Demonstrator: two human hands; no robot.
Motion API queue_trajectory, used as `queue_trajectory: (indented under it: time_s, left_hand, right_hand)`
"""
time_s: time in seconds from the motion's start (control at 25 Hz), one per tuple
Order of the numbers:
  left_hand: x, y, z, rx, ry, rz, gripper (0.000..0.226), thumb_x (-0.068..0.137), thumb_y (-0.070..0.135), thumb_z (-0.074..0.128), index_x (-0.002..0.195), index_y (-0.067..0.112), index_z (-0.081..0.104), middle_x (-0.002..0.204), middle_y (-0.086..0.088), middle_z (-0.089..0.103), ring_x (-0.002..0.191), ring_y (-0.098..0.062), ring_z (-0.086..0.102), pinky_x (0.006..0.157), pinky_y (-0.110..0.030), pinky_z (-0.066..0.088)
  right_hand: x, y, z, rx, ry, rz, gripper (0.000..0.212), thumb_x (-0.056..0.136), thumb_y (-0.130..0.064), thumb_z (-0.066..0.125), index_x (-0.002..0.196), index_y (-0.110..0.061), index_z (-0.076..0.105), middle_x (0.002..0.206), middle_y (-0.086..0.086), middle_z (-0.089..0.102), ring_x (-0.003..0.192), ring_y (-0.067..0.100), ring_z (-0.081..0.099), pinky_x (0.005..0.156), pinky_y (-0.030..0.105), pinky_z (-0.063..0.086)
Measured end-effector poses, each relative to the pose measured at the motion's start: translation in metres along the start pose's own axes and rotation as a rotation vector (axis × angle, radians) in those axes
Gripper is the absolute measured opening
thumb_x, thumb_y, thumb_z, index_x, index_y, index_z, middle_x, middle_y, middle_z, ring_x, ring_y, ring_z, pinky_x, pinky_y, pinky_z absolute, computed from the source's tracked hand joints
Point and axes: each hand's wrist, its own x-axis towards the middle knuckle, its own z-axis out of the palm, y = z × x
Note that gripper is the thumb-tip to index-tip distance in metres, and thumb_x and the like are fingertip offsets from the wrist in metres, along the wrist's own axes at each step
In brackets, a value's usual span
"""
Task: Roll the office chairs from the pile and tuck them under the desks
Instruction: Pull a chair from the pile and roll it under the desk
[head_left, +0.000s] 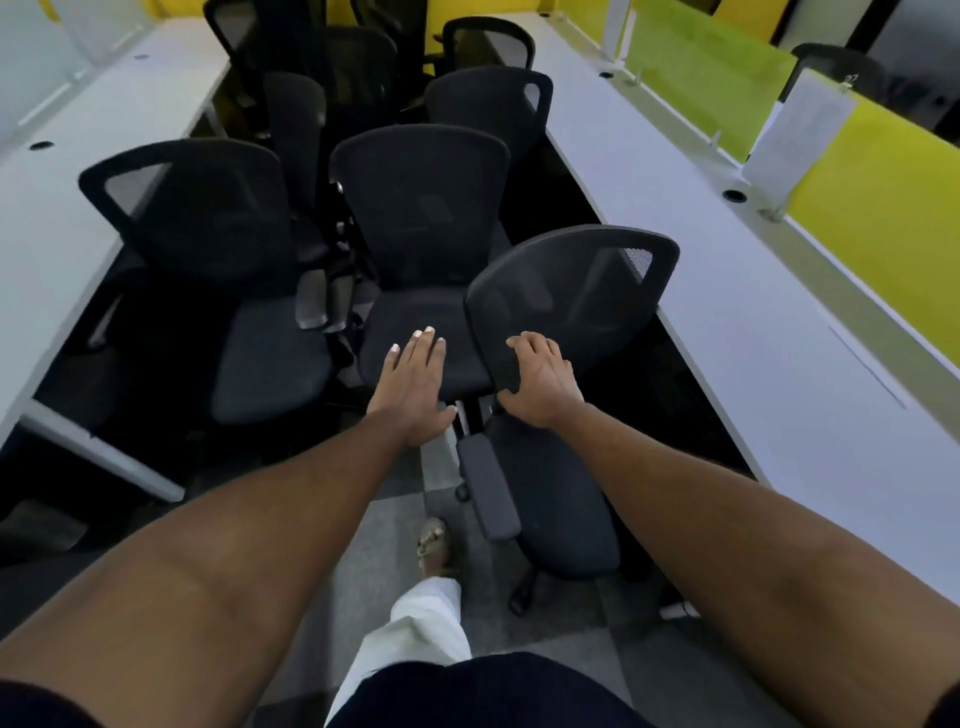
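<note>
Along the left side runs a long white desk (62, 244). Next to it, in the aisle, sits the pile of black mesh-backed office chairs (415, 208), armrests crowded together. My left hand (413, 384) is released, fingers straight, over the middle chair's seat; I cannot tell whether it touches. My right hand (537, 382) grasps the nearest black mesh swivel chair (571, 291) by the lower edge of its backrest, thumb hooked beneath. I judge the rim stiff and the mesh yielding, so the rim is the place to hold. On castors it should roll lightly, yet swivel and snag its neighbours. It stands just beside the second white desk (753, 322), not yet tucked.
</note>
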Motion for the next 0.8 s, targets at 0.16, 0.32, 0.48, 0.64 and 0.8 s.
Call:
queue_trajectory:
  time_s: [0.16, 0.32, 0.48, 0.64, 0.8]
  left_hand:
    - [0.114, -0.039, 0.010, -0.005, -0.072, 0.066, 0.105, 0.095, 0.054, 0.065, 0.167, 0.007, 0.004, 0.175, -0.013, -0.003, 0.162, -0.027, -0.003, 0.132, -0.049, 0.006]
    - [0.207, -0.081, 0.001, 0.022, -0.090, 0.106, 0.104, 0.096, 0.055, 0.062, 0.167, 0.007, 0.002, 0.175, -0.012, -0.004, 0.162, -0.027, -0.004, 0.132, -0.048, 0.005]
    - [0.281, -0.111, 0.001, 0.018, -0.128, 0.127, 0.104, 0.096, 0.054, 0.063, 0.167, 0.008, 0.003, 0.175, -0.012, -0.003, 0.162, -0.027, -0.004, 0.132, -0.048, 0.006]
    - [0.326, -0.117, 0.008, 0.003, -0.149, 0.164, 0.105, 0.095, 0.053, 0.064, 0.167, 0.008, 0.003, 0.176, -0.011, -0.003, 0.162, -0.026, -0.004, 0.132, -0.048, 0.006]
    - [0.351, -0.121, 0.025, 0.012, -0.196, 0.195, 0.104, 0.096, 0.053, 0.064, 0.167, 0.007, 0.004, 0.175, -0.012, -0.002, 0.162, -0.026, -0.004, 0.132, -0.048, 0.005]
  right_hand:
    - [0.114, 0.006, 0.008, 0.166, 0.008, 0.222, 0.086, 0.087, -0.041, 0.075, 0.157, -0.017, 0.031, 0.159, 0.005, 0.032, 0.145, 0.029, 0.033, 0.113, 0.052, 0.041]
    - [0.211, 0.006, 0.008, 0.388, 0.068, 0.505, 0.094, 0.092, -0.056, 0.066, 0.161, -0.012, 0.021, 0.162, 0.013, 0.029, 0.147, 0.036, 0.034, 0.116, 0.055, 0.038]
    - [0.290, 0.006, 0.012, 0.652, 0.117, 0.814, 0.120, 0.085, -0.078, 0.061, 0.165, -0.009, 0.004, 0.168, 0.019, 0.019, 0.148, 0.045, 0.034, 0.118, 0.057, 0.036]
    - [0.343, 0.019, 0.012, 0.624, 0.083, 1.018, 0.135, 0.080, -0.073, 0.070, 0.163, -0.008, -0.013, 0.165, 0.025, 0.018, 0.134, 0.049, 0.048, 0.106, 0.058, 0.049]
    - [0.370, 0.032, 0.018, 0.561, 0.024, 1.164, 0.130, 0.077, -0.033, 0.074, 0.159, -0.008, -0.023, 0.163, 0.034, 0.011, 0.111, 0.048, 0.062, 0.093, 0.054, 0.057]
